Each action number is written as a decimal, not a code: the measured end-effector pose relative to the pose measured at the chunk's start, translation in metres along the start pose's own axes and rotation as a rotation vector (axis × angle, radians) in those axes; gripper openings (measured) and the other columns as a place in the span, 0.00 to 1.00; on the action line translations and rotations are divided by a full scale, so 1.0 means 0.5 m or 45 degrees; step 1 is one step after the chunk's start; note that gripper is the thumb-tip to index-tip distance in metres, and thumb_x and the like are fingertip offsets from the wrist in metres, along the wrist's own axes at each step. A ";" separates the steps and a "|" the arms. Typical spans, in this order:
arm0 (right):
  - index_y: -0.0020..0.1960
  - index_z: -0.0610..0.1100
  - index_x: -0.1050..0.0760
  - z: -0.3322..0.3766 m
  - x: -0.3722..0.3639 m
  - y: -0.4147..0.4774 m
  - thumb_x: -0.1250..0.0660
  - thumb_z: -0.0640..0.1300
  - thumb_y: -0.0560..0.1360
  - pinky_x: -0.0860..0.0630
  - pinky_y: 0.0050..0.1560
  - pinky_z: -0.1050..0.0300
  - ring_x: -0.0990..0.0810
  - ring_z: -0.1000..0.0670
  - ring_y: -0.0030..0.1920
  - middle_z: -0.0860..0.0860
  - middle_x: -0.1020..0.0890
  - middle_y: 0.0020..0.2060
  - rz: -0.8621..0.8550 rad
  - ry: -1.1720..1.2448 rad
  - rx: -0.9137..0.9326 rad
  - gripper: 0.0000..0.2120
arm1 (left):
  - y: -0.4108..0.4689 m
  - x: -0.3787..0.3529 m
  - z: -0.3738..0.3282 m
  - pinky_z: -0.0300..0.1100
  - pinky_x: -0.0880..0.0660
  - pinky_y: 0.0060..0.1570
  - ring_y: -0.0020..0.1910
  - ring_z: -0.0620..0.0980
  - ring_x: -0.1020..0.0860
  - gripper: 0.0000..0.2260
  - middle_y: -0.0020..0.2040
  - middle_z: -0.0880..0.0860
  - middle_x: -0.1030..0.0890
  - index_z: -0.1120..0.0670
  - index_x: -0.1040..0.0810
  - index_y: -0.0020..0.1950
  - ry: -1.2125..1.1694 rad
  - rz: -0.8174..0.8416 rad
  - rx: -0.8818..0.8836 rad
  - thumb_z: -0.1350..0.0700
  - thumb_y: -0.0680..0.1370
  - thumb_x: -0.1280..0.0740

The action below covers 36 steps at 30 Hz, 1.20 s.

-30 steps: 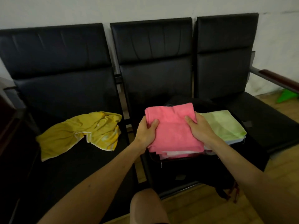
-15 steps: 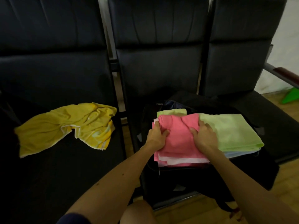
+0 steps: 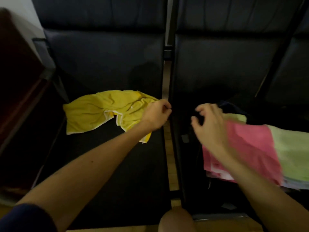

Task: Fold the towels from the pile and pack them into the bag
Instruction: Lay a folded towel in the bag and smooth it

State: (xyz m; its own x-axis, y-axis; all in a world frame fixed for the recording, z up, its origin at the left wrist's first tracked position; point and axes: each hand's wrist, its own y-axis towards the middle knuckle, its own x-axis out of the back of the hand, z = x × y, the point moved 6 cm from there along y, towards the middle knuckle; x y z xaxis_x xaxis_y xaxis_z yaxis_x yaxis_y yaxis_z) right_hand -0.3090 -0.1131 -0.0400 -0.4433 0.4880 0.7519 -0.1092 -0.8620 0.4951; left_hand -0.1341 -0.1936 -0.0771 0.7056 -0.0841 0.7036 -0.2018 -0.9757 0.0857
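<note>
Pink towel (image 3: 250, 148), green towel (image 3: 294, 148) stacked on black bag (image 3: 189, 148).

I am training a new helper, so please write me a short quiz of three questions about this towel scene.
1. True or false: the yellow towel lies neatly folded on the left seat.
2. Fill in: on the right, the pink towel lies beside a ____ towel.
3. Choose one. The left hand is:
A. at the right edge of the yellow towel
B. flat on the pink towel
C. out of view

Key
1. False: it is crumpled.
2. The green towel.
3. A
</note>
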 end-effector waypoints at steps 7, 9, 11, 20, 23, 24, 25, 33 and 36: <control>0.56 0.46 0.20 0.118 -0.376 -0.100 0.30 0.44 0.75 0.25 0.49 0.53 0.21 0.45 0.55 0.48 0.19 0.54 0.825 0.091 -0.184 0.10 | -0.043 0.010 0.290 0.47 0.24 0.55 0.59 0.53 0.21 0.12 0.59 0.52 0.18 0.52 0.18 0.60 0.364 0.336 0.164 0.61 0.78 0.33; 0.61 0.45 0.22 0.115 -0.432 -0.124 0.31 0.42 0.76 0.24 0.53 0.50 0.23 0.43 0.60 0.46 0.21 0.60 0.965 0.063 -0.209 0.14 | -0.056 -0.024 0.333 0.49 0.24 0.57 0.62 0.54 0.23 0.14 0.62 0.53 0.21 0.49 0.20 0.63 0.427 0.434 0.178 0.59 0.78 0.32; 0.63 0.46 0.23 0.106 -0.472 -0.132 0.31 0.42 0.75 0.24 0.54 0.48 0.25 0.41 0.62 0.45 0.23 0.62 0.999 -0.010 -0.194 0.16 | -0.064 -0.055 0.357 0.49 0.24 0.55 0.62 0.55 0.24 0.13 0.61 0.53 0.21 0.49 0.19 0.61 0.427 0.490 0.120 0.56 0.77 0.30; 0.57 0.40 0.22 0.107 -0.526 -0.137 0.45 0.40 0.82 0.30 0.48 0.50 0.28 0.42 0.61 0.45 0.26 0.61 1.003 -0.242 -0.109 0.13 | -0.104 -0.077 0.379 0.49 0.31 0.60 0.68 0.53 0.31 0.16 0.68 0.51 0.28 0.47 0.25 0.69 0.700 0.415 -0.041 0.49 0.81 0.37; 0.59 0.44 0.27 0.128 -0.500 -0.167 0.48 0.46 0.83 0.31 0.57 0.45 0.29 0.41 0.62 0.44 0.25 0.61 1.160 -0.233 -0.109 0.13 | -0.138 -0.079 0.370 0.50 0.33 0.61 0.68 0.55 0.32 0.15 0.69 0.53 0.29 0.48 0.25 0.67 0.855 0.428 -0.020 0.47 0.82 0.40; 0.58 0.45 0.28 0.133 -0.481 -0.182 0.48 0.47 0.83 0.32 0.57 0.45 0.28 0.41 0.61 0.43 0.24 0.58 1.222 -0.223 -0.116 0.13 | -0.155 -0.077 0.362 0.51 0.34 0.62 0.68 0.55 0.33 0.15 0.70 0.53 0.30 0.48 0.25 0.67 0.892 0.476 -0.024 0.46 0.82 0.40; 0.56 0.46 0.29 0.131 -0.473 -0.203 0.48 0.48 0.83 0.32 0.55 0.46 0.26 0.40 0.58 0.43 0.23 0.56 1.293 -0.196 -0.134 0.11 | -0.175 -0.083 0.362 0.52 0.35 0.63 0.69 0.55 0.34 0.16 0.71 0.53 0.31 0.48 0.26 0.68 0.914 0.558 -0.030 0.45 0.82 0.40; 0.42 0.52 0.29 0.202 -0.261 -0.198 0.41 0.49 0.82 0.29 0.42 0.53 0.24 0.50 0.43 0.53 0.24 0.41 1.259 0.259 -0.272 0.10 | -0.311 0.049 0.193 0.45 0.30 0.54 0.58 0.55 0.23 0.16 0.56 0.56 0.21 0.55 0.25 0.61 0.408 0.643 0.026 0.44 0.81 0.38; 0.48 0.48 0.27 0.279 -0.138 -0.118 0.40 0.47 0.82 0.27 0.51 0.51 0.23 0.48 0.51 0.51 0.22 0.45 0.961 0.402 -0.225 0.06 | -0.305 0.177 0.083 0.43 0.34 0.39 0.47 0.55 0.23 0.14 0.45 0.57 0.22 0.62 0.24 0.53 0.194 0.306 -0.008 0.50 0.82 0.36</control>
State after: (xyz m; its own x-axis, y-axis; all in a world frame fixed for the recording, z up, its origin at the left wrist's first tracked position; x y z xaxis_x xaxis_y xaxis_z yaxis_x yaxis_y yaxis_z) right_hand -0.1481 -0.0767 -0.0603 -0.6787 -0.2677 0.6839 0.1905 -0.9635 -0.1881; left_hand -0.0126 -0.0607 -0.0570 0.5268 -0.2810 0.8022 -0.3557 -0.9300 -0.0922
